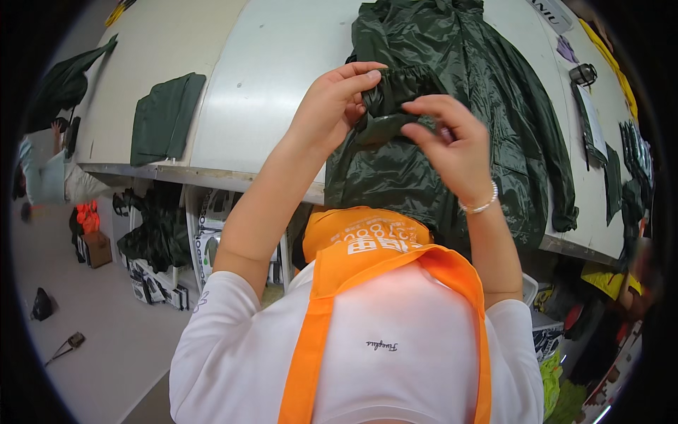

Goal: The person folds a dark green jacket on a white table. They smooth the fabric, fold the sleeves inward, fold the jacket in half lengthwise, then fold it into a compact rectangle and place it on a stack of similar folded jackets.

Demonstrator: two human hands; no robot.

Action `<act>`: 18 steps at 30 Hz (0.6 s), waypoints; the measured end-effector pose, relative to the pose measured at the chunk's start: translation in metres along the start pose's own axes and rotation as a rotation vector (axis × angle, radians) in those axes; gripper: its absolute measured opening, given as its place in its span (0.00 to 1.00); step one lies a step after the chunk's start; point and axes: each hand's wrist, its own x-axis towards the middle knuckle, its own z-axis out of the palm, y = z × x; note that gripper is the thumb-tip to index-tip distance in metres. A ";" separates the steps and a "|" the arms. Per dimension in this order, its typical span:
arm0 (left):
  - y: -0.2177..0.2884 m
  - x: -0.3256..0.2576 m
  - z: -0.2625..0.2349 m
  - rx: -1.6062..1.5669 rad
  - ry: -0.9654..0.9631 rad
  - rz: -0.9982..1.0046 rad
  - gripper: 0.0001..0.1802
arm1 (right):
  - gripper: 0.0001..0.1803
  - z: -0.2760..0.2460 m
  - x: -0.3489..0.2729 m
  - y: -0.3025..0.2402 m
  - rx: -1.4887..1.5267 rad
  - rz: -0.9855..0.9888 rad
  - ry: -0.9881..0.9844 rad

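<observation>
Head view, looking down: the left hand (337,99) and the right hand (452,145) are raised close together above the near edge of the white table (282,63), both pinched on the same gathered cuff (395,95) of a dark green raincoat (466,92). Left fingertips grip the elastic end from the left; the right thumb and forefinger close on the fabric just below and to the right, the other fingers spread. A beaded bracelet (482,205) sits on the right wrist.

The coat lies spread across the table from the far edge toward the near one, its lower part hanging over the near edge. The cloth looks thin, glossy and limp, probably light and rather slippery, so it should slide and crumple easily and hold no shape. The elastic cuff and the seams seem the firmest places to grip; a pinch on flat cloth would likely slip.

To the left on the table lies a folded dark green garment (166,116), well apart from the coat. A clipboard (590,116) and dark gloves (635,162) lie at the right. The person wears a white shirt and an orange apron (353,275). Under the table stand boxes (152,283) and dark bundles; the floor at left is grey, with small tools lying on it.
</observation>
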 end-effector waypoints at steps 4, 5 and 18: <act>-0.001 0.013 0.008 -0.135 0.184 0.030 0.12 | 0.12 0.012 -0.002 0.002 0.038 -0.162 0.268; 0.001 0.019 0.007 -0.154 0.269 0.051 0.11 | 0.12 0.014 0.000 0.003 0.062 -0.173 0.354; -0.009 0.035 -0.002 -0.500 0.362 0.029 0.10 | 0.11 0.039 0.007 0.023 0.006 -0.177 0.192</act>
